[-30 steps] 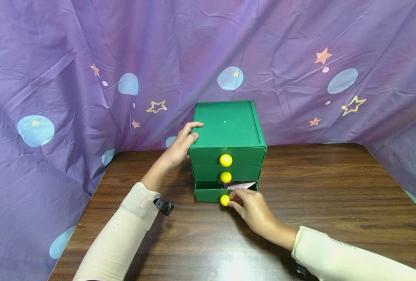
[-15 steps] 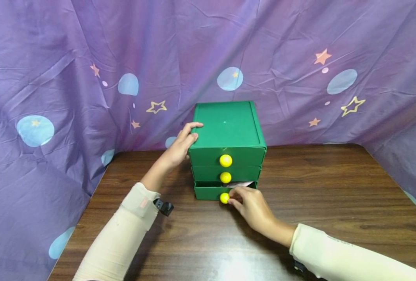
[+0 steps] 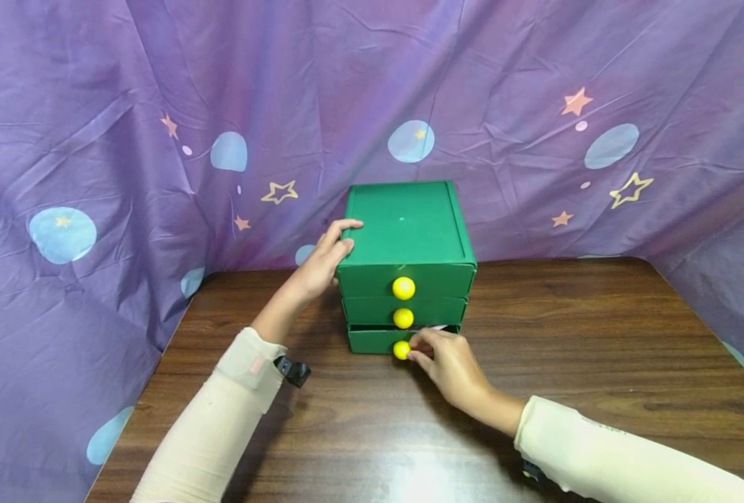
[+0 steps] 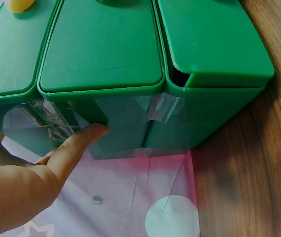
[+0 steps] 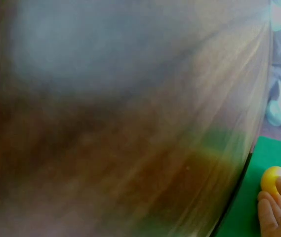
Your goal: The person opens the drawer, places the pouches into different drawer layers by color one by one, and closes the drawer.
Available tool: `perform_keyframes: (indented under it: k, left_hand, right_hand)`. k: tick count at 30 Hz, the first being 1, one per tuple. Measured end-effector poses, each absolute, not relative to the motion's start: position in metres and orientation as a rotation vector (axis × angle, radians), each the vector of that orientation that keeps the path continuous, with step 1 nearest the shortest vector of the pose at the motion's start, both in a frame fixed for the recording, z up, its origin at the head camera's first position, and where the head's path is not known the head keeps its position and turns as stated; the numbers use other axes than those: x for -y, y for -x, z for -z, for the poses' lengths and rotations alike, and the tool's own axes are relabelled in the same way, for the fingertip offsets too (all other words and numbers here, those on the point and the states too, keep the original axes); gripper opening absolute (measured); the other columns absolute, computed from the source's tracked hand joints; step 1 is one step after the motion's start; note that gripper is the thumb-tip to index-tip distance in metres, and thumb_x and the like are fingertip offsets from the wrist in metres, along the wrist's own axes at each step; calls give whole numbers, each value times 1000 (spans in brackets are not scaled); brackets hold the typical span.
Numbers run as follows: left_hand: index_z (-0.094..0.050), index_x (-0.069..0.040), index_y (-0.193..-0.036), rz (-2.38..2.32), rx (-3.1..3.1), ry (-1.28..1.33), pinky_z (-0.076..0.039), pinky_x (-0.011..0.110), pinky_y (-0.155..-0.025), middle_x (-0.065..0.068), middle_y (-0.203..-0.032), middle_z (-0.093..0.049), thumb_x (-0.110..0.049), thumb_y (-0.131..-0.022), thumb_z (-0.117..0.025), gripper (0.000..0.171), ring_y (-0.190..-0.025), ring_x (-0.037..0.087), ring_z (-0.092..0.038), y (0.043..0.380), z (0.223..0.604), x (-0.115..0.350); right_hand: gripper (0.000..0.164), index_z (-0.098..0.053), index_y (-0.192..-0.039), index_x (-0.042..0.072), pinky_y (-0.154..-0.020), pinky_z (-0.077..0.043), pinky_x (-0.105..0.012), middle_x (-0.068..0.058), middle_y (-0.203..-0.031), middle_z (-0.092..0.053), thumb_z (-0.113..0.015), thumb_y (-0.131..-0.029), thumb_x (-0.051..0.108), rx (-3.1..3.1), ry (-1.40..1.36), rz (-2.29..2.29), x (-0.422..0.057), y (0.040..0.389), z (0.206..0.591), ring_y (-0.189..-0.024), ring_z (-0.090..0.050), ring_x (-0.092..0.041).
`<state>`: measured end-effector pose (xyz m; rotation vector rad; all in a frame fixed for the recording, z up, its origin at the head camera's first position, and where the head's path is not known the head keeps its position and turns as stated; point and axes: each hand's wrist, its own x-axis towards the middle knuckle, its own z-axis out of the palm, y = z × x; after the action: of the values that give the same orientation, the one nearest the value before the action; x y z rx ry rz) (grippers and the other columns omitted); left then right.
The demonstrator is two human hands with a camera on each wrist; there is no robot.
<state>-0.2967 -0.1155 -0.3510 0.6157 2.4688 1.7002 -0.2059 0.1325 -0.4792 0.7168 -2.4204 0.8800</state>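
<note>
A green three-drawer cabinet [image 3: 403, 223] with round yellow knobs stands on the wooden table. Its bottom drawer [image 3: 372, 341] is pulled out slightly, and a sliver of something pale [image 3: 439, 327] shows inside. My right hand [image 3: 456, 367] pinches the bottom drawer knob [image 3: 401, 350] from the right side. In the right wrist view, thumb and fingers meet around that knob [image 5: 272, 178]. My left hand [image 3: 324, 262] rests over the cabinet's upper left edge. In the left wrist view, one extended finger [image 4: 78, 143] lies against the cabinet's side, across clear tape; the other fingers are mostly hidden.
The middle drawer [image 3: 365, 311] and top drawer [image 3: 365, 279] are closed. Behind the table hangs a purple cloth [image 3: 321, 105] with stars and blue dots. Brown tabletop [image 3: 573, 335] extends on both sides of the cabinet and in front.
My right hand has moved away from me with the knob, and the bottom drawer has slid farther into the cabinet, covering more of the pale thing. My left hand has stayed in place.
</note>
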Motion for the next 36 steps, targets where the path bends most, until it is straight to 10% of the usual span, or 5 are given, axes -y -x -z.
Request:
perform_keyframes:
  k: [36]
  left_hand:
    - [-39, -22, -154, -1739, -2452, -578, -59, 33, -62, 23, -153, -24, -32, -108, -37, 47, -100, 29, -53, 297, 351, 115]
  right_hand:
    - [20, -73, -93, 4, -70, -62, -32, -6, -87, -75, -88, -79, 6, 2404, -747, -930, -137, 211, 480, -78, -72, -16]
